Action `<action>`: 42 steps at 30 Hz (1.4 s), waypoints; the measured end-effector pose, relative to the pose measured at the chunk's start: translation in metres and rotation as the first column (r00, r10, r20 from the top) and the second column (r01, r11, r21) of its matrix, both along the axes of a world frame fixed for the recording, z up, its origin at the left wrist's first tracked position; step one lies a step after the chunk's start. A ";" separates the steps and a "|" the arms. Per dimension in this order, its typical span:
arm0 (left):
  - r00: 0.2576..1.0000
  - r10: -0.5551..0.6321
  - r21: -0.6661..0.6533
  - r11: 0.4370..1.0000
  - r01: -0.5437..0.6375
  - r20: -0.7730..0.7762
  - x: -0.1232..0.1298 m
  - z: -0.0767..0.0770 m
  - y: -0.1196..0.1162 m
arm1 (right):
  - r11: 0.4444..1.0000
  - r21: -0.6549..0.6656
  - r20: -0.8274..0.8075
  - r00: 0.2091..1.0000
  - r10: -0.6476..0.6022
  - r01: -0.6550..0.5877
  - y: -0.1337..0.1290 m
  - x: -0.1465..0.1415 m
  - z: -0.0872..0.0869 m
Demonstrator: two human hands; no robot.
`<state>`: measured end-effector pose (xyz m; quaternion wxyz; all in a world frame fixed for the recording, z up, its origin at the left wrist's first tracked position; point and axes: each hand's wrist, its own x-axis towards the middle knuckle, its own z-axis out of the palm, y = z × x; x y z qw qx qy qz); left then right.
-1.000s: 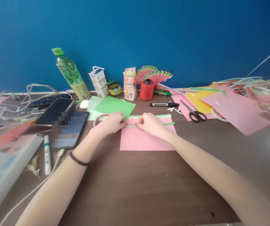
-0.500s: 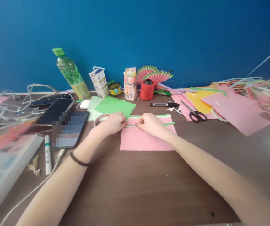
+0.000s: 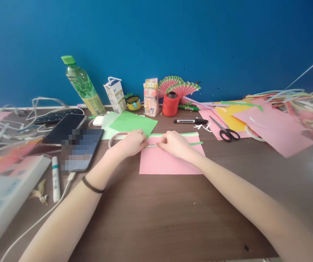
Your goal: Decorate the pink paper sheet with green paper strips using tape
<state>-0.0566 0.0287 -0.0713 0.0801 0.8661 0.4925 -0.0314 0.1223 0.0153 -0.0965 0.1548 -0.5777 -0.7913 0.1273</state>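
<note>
My left hand [image 3: 135, 141] is closed in a pinch near the upper left corner of a pink paper sheet [image 3: 170, 164]. My right hand [image 3: 173, 144] pinches a little further right, over the same sheet. A thin pale strip [image 3: 152, 146] runs between the two sets of fingertips, low against the paper. Beside my left hand lies a white ring like a tape roll [image 3: 111, 140], partly covered by the hand. A narrow green strip [image 3: 196, 143] sticks out past my right wrist along the sheet's upper part.
Green paper [image 3: 134, 123] lies behind my left hand. A red thread spool [image 3: 170, 104], black marker [image 3: 190, 121] and scissors [image 3: 224, 130] sit further back. Phones [image 3: 87, 149] and a white cable [image 3: 36, 225] are left; pink sheets [image 3: 276, 127] and strips are right.
</note>
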 end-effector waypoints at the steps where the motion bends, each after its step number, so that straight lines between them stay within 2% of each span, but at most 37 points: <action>1: 1.000 0.001 0.004 1.000 -0.001 -0.006 0.000 0.000 0.000 | 1.000 -0.002 -0.004 1.000 0.000 0.000 0.000 0.000 0.000; 11: 1.000 -0.003 0.007 1.000 0.003 -0.018 0.000 0.000 -0.001 | 1.000 -0.020 -0.019 1.000 0.008 -0.009 0.001 0.000 -0.002; 17: 0.994 0.044 -0.057 0.998 -0.039 0.098 -0.003 0.004 -0.001 | 0.998 -0.061 -0.031 0.999 0.005 -0.007 0.000 -0.001 0.001; 24: 0.979 0.047 -0.139 0.990 -0.020 0.197 -0.009 0.004 0.002 | 0.998 -0.064 -0.056 0.998 -0.008 0.005 -0.001 -0.002 0.005; 36: 0.970 -0.050 -0.106 0.991 0.077 0.237 -0.009 -0.004 0.006 | 0.993 -0.115 -0.084 0.996 -0.024 0.014 -0.001 -0.002 0.006; 42: 0.954 0.003 -0.114 0.993 0.033 0.301 -0.002 -0.002 -0.002 | 0.990 -0.141 -0.076 0.997 -0.023 0.012 -0.001 -0.002 0.007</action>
